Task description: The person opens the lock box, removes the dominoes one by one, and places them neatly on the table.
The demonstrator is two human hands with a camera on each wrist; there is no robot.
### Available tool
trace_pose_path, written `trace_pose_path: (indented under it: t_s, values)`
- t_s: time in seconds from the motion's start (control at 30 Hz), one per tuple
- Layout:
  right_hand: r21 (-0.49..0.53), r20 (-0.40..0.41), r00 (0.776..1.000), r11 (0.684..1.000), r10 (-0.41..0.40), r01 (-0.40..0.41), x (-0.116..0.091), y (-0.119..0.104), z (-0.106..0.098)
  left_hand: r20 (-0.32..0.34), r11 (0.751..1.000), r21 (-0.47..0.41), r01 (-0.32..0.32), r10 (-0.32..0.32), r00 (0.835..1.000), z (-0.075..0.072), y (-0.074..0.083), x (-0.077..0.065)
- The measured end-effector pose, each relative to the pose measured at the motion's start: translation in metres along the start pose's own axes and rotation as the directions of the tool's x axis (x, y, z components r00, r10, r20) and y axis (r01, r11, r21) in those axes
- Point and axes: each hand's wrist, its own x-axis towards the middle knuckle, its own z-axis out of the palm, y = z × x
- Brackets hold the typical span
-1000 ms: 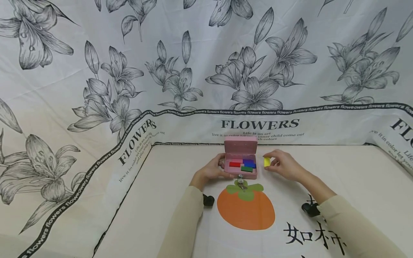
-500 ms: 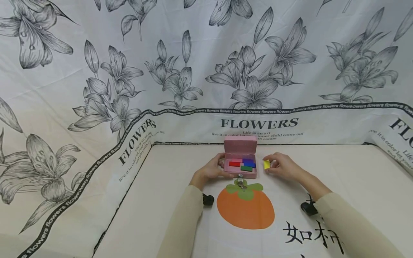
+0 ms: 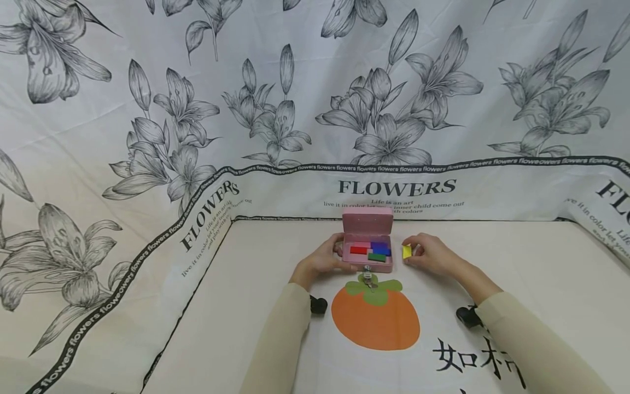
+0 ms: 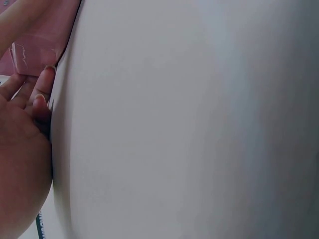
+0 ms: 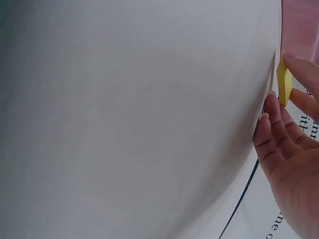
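A small pink box (image 3: pixel 367 261) stands open on the table, lid (image 3: pixel 367 221) upright, with red (image 3: pixel 358 250), blue (image 3: pixel 380 249) and green (image 3: pixel 376 257) blocks inside. My left hand (image 3: pixel 326 259) grips the box's left side; the left wrist view shows its fingers (image 4: pixel 40 94) against the pink wall (image 4: pixel 37 37). My right hand (image 3: pixel 429 253) pinches a yellow block (image 3: pixel 406 251) just right of the box, low near the table. The right wrist view shows that yellow block (image 5: pixel 284 85) between thumb and fingers.
The table carries a white cloth with an orange persimmon print (image 3: pixel 375 318) in front of the box and black characters (image 3: pixel 472 361) at the right. A metal latch (image 3: pixel 367 278) hangs from the box front. Flower-printed cloth (image 3: pixel 315 109) rises behind and at the sides.
My right hand has lowered a little with the yellow block and drawn slightly closer to the box. The left hand and box have not moved.
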Motion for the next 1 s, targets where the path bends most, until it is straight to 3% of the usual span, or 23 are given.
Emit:
trace_pose_path:
  t_s: [0.3,0.73,1.0]
  values:
    - [0.005,0.001,1.0,1.0,-0.013,0.013,0.0024,0.0014,0.0008,-0.003,1.0,-0.02,0.014,-0.015,1.0,0.0005,0.0006,0.0003]
    - [-0.016,0.002,1.0,1.0,-0.026,0.026,0.0019,-0.0003,0.0002,-0.002,1.0,0.021,0.002,-0.002,1.0,0.0003,0.0018,-0.0006]
    - [-0.014,0.01,1.0,1.0,-0.005,0.005,0.0013,-0.0016,-0.0001,-0.004,1.0,-0.014,0.017,-0.017,1.0,0.0015,0.0018,-0.0003]
